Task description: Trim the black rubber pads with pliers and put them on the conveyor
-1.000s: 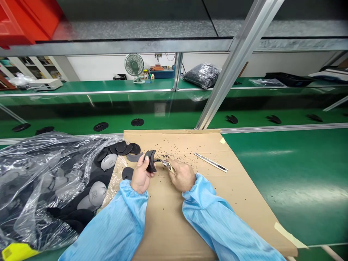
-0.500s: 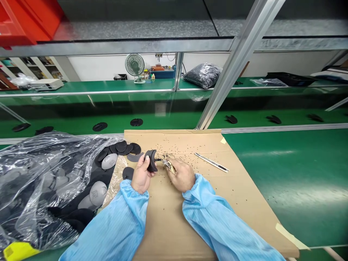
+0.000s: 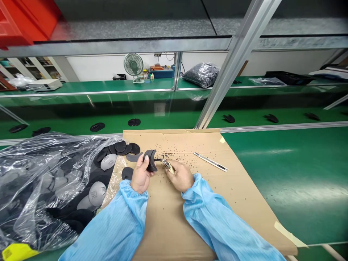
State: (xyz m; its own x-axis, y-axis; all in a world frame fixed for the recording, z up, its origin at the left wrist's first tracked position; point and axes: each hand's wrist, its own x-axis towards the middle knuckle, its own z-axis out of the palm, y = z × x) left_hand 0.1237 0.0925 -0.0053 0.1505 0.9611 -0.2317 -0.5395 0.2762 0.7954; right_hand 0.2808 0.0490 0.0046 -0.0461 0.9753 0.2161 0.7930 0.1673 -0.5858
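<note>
My left hand (image 3: pixel 140 174) is closed around a curved black plastic part (image 3: pixel 150 160), held on edge above the cardboard sheet (image 3: pixel 168 224). A thin dark stem runs from this part toward my right hand (image 3: pixel 181 176). Wrapped in my right hand are small cutting pliers (image 3: pixel 168 165) with metal jaws and pale handles; their jaws are at the stem, though whether they are closed on it I cannot tell. Tiny black scraps (image 3: pixel 174 148) lie scattered on the cardboard around the tool. Beside my left hand rests a dark round piece (image 3: pixel 127 173).
A clear plastic bag (image 3: pixel 40 181) of black and grey oval parts covers the left side. A craft knife (image 3: pixel 210 161) lies on the cardboard to the right. Black pieces (image 3: pixel 134 122) sit spaced along the green belt behind. A metal post (image 3: pixel 231 76) slants up beyond the cardboard.
Both hands keep the same hold, with the pliers still at the stem. The whole view has shifted slightly; pieces on the belt appear a little further left.
</note>
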